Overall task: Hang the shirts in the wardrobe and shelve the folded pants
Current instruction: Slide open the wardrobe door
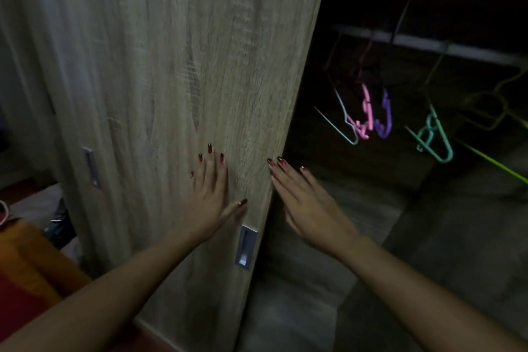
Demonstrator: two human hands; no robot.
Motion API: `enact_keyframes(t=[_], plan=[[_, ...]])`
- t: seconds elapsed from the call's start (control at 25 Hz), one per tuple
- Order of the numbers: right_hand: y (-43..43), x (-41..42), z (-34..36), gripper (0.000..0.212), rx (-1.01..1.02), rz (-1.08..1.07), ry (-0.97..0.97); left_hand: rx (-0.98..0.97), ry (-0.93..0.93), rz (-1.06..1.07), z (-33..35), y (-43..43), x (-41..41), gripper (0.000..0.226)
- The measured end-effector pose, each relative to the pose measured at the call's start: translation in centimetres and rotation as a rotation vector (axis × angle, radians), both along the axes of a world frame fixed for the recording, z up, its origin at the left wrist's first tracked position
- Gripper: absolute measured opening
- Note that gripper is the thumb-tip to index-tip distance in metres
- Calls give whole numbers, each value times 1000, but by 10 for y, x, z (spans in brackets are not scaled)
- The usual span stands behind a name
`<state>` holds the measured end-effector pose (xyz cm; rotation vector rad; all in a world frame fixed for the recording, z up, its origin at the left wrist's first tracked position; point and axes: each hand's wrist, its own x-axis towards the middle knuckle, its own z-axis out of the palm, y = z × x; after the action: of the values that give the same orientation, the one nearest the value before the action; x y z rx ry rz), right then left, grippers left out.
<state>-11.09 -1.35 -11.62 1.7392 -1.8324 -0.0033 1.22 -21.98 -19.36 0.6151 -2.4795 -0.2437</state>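
Note:
A wood-grain sliding wardrobe door fills the left and middle of the head view. My left hand lies flat on its face with straight fingers, just above a recessed metal handle. My right hand is held straight at the door's right edge, fingertips touching that edge. To the right the wardrobe interior is dark and open. Several bare hangers hang from a pale rail: a white one, pink, purple, teal and yellow-green. No shirts or pants are visible.
A second door panel with another metal handle stands further left. Orange and red fabric lies at the lower left, with dark and white items behind it. A grey shelf surface runs across the wardrobe's lower interior.

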Motion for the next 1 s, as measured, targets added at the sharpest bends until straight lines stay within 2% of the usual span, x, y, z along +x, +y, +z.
enact_keyframes(t=[0.12,0.2,0.6,1.0], plan=[[-32,-11,7,74,83,-38,136,37,-70,48,-6,-5,1,122],[-52,-11,4,73,106,-37,176,61,-55,85,-6,-12,-1,127],[-121,1,3,72,168,-38,258,71,-88,243,-2,-61,12,121],[-145,10,8,72,132,-6,256,11,-171,369,5,-72,16,115]])
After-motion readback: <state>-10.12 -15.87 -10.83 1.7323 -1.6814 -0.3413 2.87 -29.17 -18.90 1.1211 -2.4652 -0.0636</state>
